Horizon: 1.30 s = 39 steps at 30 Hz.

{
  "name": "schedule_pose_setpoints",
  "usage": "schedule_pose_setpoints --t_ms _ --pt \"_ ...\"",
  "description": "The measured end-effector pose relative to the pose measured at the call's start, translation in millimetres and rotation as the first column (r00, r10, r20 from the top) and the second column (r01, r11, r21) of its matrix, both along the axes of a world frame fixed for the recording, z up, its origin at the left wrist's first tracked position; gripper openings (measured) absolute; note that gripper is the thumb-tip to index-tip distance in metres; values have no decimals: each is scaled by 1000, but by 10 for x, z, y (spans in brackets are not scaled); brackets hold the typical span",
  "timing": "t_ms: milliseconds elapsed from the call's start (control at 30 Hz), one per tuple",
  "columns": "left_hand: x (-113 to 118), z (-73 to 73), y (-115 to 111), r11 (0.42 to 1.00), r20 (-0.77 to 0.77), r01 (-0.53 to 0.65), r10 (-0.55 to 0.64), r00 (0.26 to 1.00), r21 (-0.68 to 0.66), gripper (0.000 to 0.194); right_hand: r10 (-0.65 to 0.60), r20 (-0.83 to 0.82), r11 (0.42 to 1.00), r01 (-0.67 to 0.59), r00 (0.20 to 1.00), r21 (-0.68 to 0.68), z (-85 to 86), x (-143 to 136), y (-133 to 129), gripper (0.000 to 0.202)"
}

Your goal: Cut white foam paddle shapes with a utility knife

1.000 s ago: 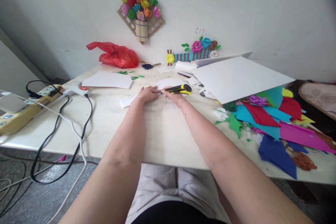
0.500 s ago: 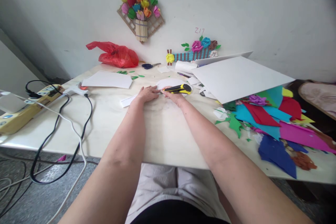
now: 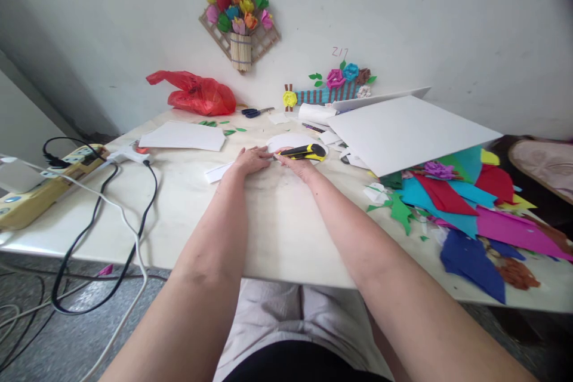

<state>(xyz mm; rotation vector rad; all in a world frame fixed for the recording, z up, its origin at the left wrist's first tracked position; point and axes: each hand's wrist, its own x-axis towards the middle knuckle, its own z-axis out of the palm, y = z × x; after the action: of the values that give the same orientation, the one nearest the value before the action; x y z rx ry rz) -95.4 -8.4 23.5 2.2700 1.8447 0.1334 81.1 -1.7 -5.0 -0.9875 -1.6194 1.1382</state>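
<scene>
A yellow and black utility knife (image 3: 303, 151) lies along my right hand (image 3: 296, 166), whose fingers are closed on it. My left hand (image 3: 253, 160) rests flat with its fingers spread, its fingertips close to the right hand. Behind both hands, and partly covered by them, lies a rounded white piece of board (image 3: 275, 142). A narrow white strip (image 3: 217, 173) is on the table just left of my left wrist. The knife's tip is too small to make out.
At the right, a large white board (image 3: 412, 131) leans over coloured felt scraps (image 3: 474, 262). Scissors (image 3: 256, 112) and a red bag (image 3: 201, 95) lie at the back. A white sheet (image 3: 181, 135), power strips (image 3: 49, 182) and cables are on the left of the table (image 3: 286, 239).
</scene>
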Motion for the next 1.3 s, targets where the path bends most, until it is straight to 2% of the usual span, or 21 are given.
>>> schedule_pose_setpoints --t_ms 533,1033,1300 --pt "0 14 -20 1000 -7 -3 3 1000 -4 55 -30 24 1000 30 999 8 27 -13 -16 8" --pt "11 26 -29 1000 -10 -5 5 1000 2 55 -22 5 998 21 1000 57 14 -9 1 14" --pt "7 10 -25 1000 3 -8 8 1000 -2 55 -83 31 996 82 996 25 66 16 -36 22"
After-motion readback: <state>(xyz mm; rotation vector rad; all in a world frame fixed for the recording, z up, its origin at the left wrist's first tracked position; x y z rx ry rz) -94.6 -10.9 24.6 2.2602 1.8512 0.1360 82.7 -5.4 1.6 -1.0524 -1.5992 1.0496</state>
